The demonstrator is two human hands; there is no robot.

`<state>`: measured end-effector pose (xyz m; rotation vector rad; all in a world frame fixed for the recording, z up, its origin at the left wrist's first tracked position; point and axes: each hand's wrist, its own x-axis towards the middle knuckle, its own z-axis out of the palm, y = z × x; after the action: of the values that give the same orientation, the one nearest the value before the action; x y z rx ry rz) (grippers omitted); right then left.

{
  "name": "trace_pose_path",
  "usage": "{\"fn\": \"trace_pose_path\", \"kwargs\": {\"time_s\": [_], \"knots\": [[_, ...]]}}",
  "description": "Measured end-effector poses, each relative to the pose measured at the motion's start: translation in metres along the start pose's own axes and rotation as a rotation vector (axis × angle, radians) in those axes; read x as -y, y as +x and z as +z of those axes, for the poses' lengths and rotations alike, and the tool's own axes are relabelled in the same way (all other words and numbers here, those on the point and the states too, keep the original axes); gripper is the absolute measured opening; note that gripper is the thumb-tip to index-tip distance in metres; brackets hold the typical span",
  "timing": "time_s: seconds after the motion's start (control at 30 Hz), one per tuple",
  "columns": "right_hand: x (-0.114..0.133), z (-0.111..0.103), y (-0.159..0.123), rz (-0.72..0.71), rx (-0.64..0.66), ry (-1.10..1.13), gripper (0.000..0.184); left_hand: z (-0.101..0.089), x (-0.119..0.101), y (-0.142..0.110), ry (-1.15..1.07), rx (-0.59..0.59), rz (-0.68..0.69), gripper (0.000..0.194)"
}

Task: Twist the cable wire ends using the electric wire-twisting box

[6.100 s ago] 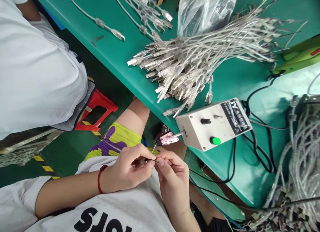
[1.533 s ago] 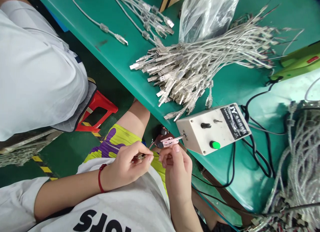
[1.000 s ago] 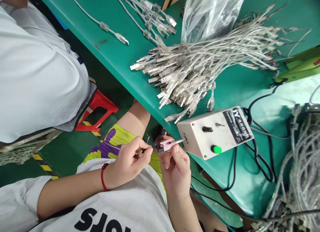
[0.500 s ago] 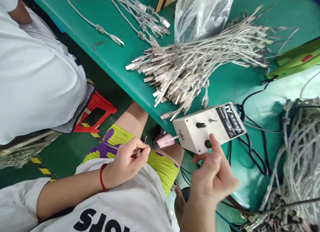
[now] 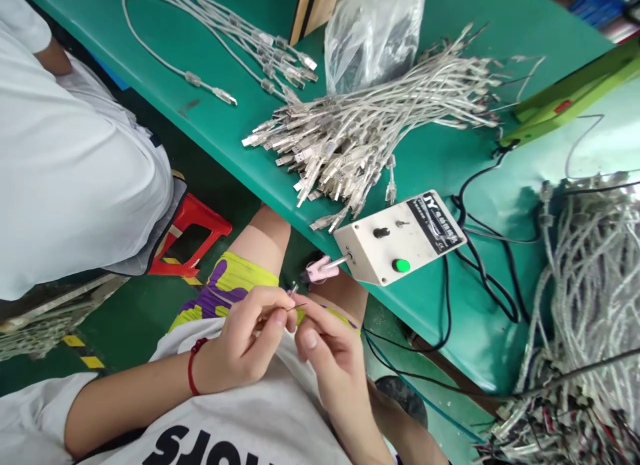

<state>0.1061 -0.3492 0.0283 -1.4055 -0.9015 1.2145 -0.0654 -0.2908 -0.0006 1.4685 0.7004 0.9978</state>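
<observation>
My left hand point(image 5: 255, 335), a red bracelet at its wrist, is closed in a pinch on the end of a cable, with thin wires point(image 5: 296, 307) poking out past the fingertips. Most of that cable is hidden by the hand. Close against it is my right hand point(image 5: 333, 355), its index finger reaching to the wires and its thumb apart from that finger. Just beyond both hands, a pink clip point(image 5: 323, 270) sits on the metal shaft of a white control box point(image 5: 400, 238) with a lit green button point(image 5: 401, 265).
On the green table point(image 5: 220, 135) lies a large pile of USB cables point(image 5: 345, 138), with more cables point(image 5: 270, 58) behind. A plastic bag point(image 5: 373, 41) stands near a green tool point(image 5: 565, 105). Another cable heap point(image 5: 590, 285) is at right. A person in white sits left, on a red stool point(image 5: 200, 228).
My right hand has left the button on the white box and come down beside my left hand at the wires. The button now glows green. The view has shifted slightly.
</observation>
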Motion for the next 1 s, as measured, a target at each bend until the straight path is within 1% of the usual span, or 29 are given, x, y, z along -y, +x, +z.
{"fn": "trace_pose_path", "kwargs": {"time_s": [0.03,0.07,0.13,0.2,0.27,0.33,0.43,0.53,0.63,0.77,0.9,1.0], "knots": [[0.000,0.006,0.001,0.021,0.041,0.097,0.039,0.001,-0.004,-0.001,0.006,0.017,0.024,0.011],[0.001,0.011,0.002,0.037,0.045,0.166,0.035,0.003,-0.008,-0.002,0.016,0.026,0.045,0.008],[0.002,0.015,0.001,0.080,0.015,0.241,0.026,0.006,-0.015,-0.004,0.032,0.041,0.060,0.005],[0.005,0.016,-0.003,0.139,-0.005,0.314,0.025,0.007,-0.018,-0.006,0.019,0.074,0.055,0.009],[0.007,0.017,-0.009,0.182,-0.006,0.408,0.029,0.009,-0.020,-0.008,-0.024,0.115,0.060,0.013],[0.011,0.019,-0.012,0.209,-0.006,0.510,0.037,0.010,-0.021,-0.009,-0.071,0.144,0.076,0.016],[0.016,0.024,-0.015,0.235,-0.006,0.610,0.050,0.013,-0.023,-0.011,-0.119,0.137,0.096,0.017],[0.019,0.027,-0.019,0.240,0.004,0.621,0.056,0.015,-0.025,-0.014,-0.145,0.107,0.107,0.016],[0.019,0.028,-0.022,0.207,0.010,0.606,0.059,0.016,-0.026,-0.016,-0.141,0.098,0.090,0.017],[0.017,0.028,-0.024,0.201,0.004,0.619,0.053,0.015,-0.027,-0.017,-0.156,0.092,0.106,0.020],[0.016,0.029,-0.024,0.214,0.002,0.646,0.046,0.014,-0.026,-0.017,-0.150,0.119,0.128,0.022],[0.018,0.029,-0.022,0.196,-0.014,0.633,0.039,0.013,-0.026,-0.016,-0.128,0.134,0.138,0.021]]}}
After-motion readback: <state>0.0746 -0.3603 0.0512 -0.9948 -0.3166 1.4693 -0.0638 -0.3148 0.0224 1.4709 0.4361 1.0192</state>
